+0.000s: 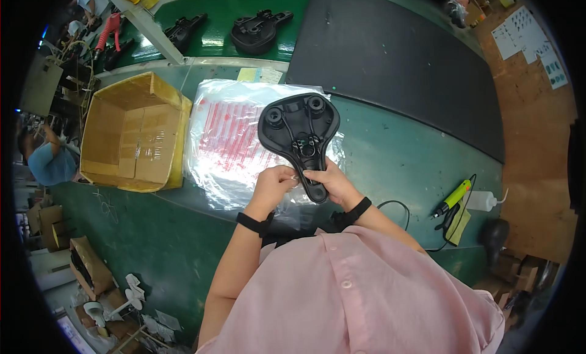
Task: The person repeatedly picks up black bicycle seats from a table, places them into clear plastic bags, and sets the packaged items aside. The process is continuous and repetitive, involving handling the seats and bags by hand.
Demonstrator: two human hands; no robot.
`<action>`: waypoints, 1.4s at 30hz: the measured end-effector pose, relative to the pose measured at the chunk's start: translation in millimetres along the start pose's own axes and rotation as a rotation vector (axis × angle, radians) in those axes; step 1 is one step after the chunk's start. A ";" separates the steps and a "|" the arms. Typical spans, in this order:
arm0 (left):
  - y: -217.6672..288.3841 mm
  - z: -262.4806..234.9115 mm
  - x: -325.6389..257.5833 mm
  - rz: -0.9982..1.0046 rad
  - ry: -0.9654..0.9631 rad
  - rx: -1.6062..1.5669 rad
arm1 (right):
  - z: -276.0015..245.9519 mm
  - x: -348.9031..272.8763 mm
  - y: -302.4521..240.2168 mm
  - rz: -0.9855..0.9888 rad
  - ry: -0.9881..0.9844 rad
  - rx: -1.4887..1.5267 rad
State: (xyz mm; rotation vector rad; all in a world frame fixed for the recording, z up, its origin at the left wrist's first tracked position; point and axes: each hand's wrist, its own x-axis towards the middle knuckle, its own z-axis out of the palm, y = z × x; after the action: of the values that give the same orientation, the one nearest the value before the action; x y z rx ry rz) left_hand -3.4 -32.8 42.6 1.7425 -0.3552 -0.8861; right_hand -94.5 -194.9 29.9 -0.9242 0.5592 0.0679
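A black bicycle saddle [299, 131] is held underside up, its wide end pointing away from me and its narrow nose toward me. Round spring-like parts and a metal clamp show on its underside. My right hand [334, 182] grips the nose from the right, thumb on top. My left hand [273, 186] is closed in a pinch right beside the nose; what lies between its fingertips is too small to make out. Beneath the saddle lies a stack of clear plastic bags [229, 134] with red print.
A yellow-edged box [184, 140] lined with cardboard stands left of the bags. More saddles [259, 33] lie on the green belt [213, 36] behind. A black mat [390, 54] covers the back right. A yellow-green power tool [455, 195] and white squeeze bottle [482, 200] lie at right.
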 end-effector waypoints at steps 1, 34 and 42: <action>-4.1 -4.3 -2.4 -0.034 -0.001 -0.037 | 0.0 -1.0 1.9 -0.003 -0.006 0.018; 3.7 17.4 -8.5 0.004 -0.110 0.140 | -26.3 -32.3 1.1 0.027 -0.168 0.063; -0.3 27.6 -15.6 0.309 0.089 0.575 | -24.8 -45.1 -4.0 0.117 -0.244 0.155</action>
State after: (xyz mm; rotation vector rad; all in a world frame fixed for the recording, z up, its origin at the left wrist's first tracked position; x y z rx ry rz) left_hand -33.8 -42.0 44.9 2.1610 -0.8584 -0.5033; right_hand -142.6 -208.4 43.0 -0.7193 0.3857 0.2369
